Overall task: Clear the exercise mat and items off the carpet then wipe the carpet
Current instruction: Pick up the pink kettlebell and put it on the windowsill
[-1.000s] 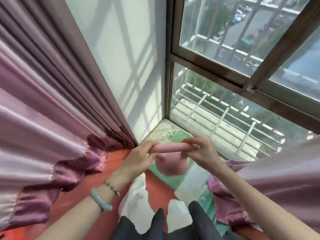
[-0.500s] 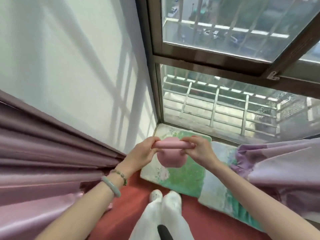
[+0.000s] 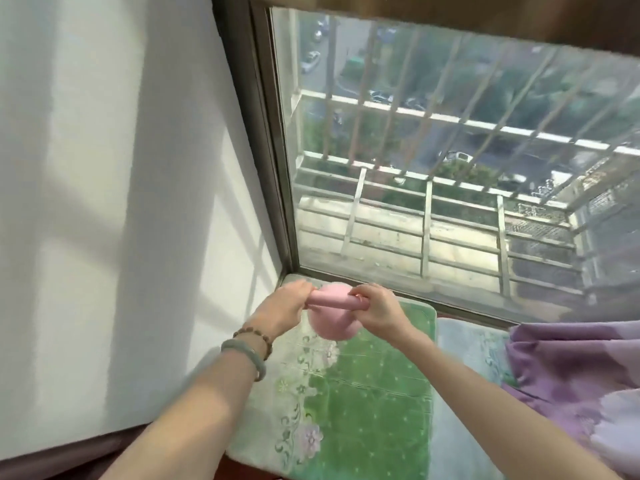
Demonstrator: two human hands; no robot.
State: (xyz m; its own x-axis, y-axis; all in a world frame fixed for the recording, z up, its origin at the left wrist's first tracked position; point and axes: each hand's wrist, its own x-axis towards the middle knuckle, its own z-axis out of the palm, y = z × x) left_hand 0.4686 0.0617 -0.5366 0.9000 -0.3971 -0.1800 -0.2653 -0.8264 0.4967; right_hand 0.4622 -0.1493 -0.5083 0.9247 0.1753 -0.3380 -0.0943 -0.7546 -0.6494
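- The pink kettlebell (image 3: 333,325) had moved deeper in than half a second before. It was now over the far left corner of the green flowered cushion (image 3: 374,393), close under the window frame (image 3: 266,150).
- Its handle ran left to right and its round body hung below. Whether it touched the cushion could not be told.
- It was smooth, plain pink all over.
- The left hand (image 3: 282,308) and right hand (image 3: 377,309) each curled their fingers round one end of the handle.
- A purple curtain (image 3: 571,368) lay at the right.

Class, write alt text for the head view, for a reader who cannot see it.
The left hand and right hand grip a pink kettlebell by its handle over a green floral cushion, beside a white wall and barred window. Purple curtain at right.
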